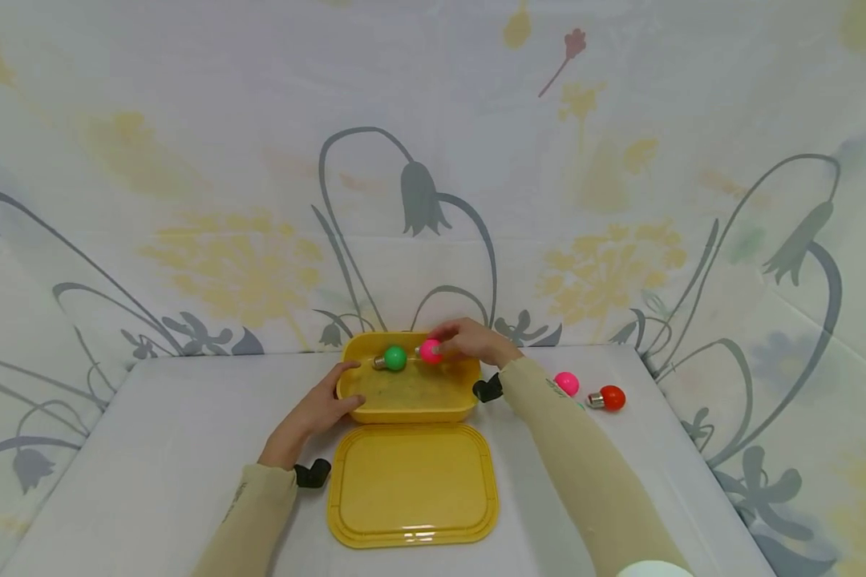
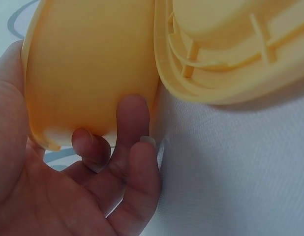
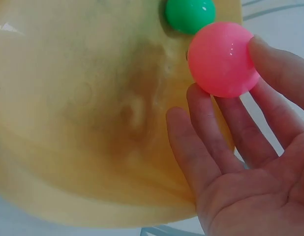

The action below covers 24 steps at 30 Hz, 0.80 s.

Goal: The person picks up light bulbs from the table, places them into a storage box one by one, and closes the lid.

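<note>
A yellow plastic box [image 1: 404,397] stands at the back of the table, open side up. My left hand [image 1: 320,407] grips its left end, with the fingers against the outer wall [image 2: 93,64] in the left wrist view. Over the box's right half, my right hand [image 1: 479,340] pinches a pink light bulb [image 1: 430,351] between thumb and fingers. The bulb's round glass [image 3: 223,59] faces the right wrist camera; its base is mostly hidden there. Left of it, a green bulb [image 1: 395,358] lies inside the box, metal base pointing left.
In front of the box lies a yellow lid [image 1: 413,485]. To the right, beside my right sleeve, are another pink bulb [image 1: 566,383] and a red bulb [image 1: 611,398]. A sliver of green shows by the sleeve, mostly covered. A flower-patterned cloth [image 1: 462,264] hangs behind the table.
</note>
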### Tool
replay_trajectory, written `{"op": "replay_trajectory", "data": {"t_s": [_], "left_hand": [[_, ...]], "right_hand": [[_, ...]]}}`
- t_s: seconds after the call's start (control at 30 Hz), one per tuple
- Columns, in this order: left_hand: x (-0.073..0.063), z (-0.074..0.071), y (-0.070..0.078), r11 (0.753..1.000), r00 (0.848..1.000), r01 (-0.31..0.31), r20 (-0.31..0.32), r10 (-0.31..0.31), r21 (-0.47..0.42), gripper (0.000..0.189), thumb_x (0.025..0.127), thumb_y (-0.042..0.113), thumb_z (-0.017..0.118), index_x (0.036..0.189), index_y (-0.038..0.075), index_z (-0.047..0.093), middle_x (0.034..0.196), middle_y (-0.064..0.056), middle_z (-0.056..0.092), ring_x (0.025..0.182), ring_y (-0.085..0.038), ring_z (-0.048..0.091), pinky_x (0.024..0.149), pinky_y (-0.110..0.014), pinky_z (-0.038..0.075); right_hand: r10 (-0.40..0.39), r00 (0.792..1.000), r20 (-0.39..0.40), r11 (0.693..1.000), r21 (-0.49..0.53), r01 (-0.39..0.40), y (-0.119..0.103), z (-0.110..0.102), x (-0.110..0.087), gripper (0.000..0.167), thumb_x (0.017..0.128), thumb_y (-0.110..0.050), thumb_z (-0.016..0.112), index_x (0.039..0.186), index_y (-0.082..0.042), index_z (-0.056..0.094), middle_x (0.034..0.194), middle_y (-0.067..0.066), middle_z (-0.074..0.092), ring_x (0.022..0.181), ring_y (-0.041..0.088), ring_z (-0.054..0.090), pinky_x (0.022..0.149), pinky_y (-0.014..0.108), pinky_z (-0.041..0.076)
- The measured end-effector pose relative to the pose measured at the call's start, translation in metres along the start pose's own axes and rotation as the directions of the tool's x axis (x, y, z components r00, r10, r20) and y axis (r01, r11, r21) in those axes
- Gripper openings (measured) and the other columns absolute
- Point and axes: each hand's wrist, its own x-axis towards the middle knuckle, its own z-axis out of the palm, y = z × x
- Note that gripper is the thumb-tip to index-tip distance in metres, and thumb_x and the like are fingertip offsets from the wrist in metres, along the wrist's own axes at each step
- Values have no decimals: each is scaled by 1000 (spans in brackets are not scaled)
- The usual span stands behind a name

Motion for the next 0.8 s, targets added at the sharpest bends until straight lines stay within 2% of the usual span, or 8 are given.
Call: {"op": "replay_trajectory", "data": {"t_s": [0.2,0.37,0.8], "left_hand": [[1,1,-2,1000,1000,0,0,0,1,63,96,23,65,150,15,34,151,-28,36,125,-39,46,107,-55,33],[2,1,-3,1000,1000,-4,3,4,-5,63,95,23,65,150,15,34,151,-28,35,126,-39,45,108,-55,33],[2,1,-2,1000,1000,0,5,0,3,64,95,24,65,150,15,34,153,-28,33,129,-41,43,108,-55,32]], "right_hand": [[-1,1000,5,999,-49,1,0,3,5,35,92,-11,66,126,-4,66,123,8,65,108,25,56,98,41,47],[-14,1000,22,999,-32,15,2,5,7,35,92,-5,64,126,0,64,121,10,65,104,24,58,96,38,49],[-39,999,1,998,-45,39,7,9,13,36,85,-1,71,120,0,68,116,9,67,94,20,59,85,31,51]]}}
